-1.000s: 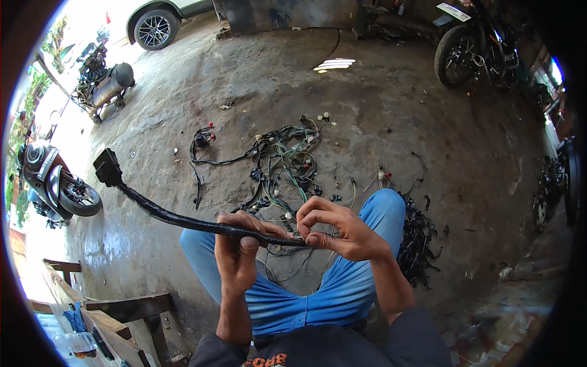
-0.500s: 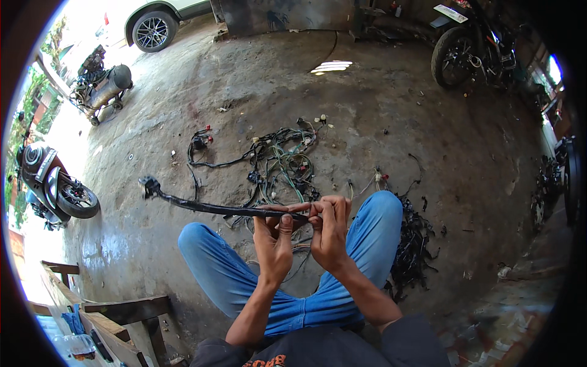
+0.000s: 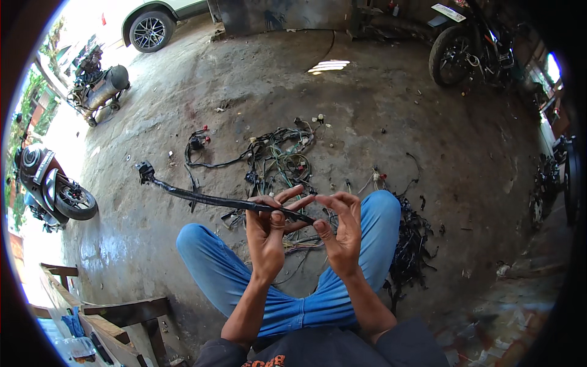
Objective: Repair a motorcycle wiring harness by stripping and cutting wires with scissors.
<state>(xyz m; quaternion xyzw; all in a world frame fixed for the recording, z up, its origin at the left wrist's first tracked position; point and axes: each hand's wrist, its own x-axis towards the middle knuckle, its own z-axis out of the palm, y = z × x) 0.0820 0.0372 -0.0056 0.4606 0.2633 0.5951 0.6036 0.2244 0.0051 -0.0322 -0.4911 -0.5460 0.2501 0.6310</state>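
A black taped wire bundle (image 3: 202, 199) with a dark connector (image 3: 145, 172) at its far end stretches leftward from my hands. My left hand (image 3: 266, 235) holds it, thumb over the tape, some fingers raised. My right hand (image 3: 340, 235) has its thumb at the bundle's right end, other fingers raised and bent; whether it pinches anything there is unclear. Beyond my hands, a tangled harness (image 3: 278, 151) of black, green and pale wires with small connectors lies on the concrete floor. A heap of black scraps (image 3: 411, 248) lies beside my right knee.
Motorbikes stand at left (image 3: 58, 186) and upper right (image 3: 452, 55). Further back are a compressor (image 3: 107, 92) and a white car's wheel (image 3: 150, 30). A wooden frame (image 3: 125, 309) is at my lower left. My bent, jeans-clad legs (image 3: 382, 220) frame my hands.
Both hands have shifted and the bundle tilts less than a second ago, its connector now lower and further right. Since half a second ago, my fingers have spread and the connector has risen slightly.
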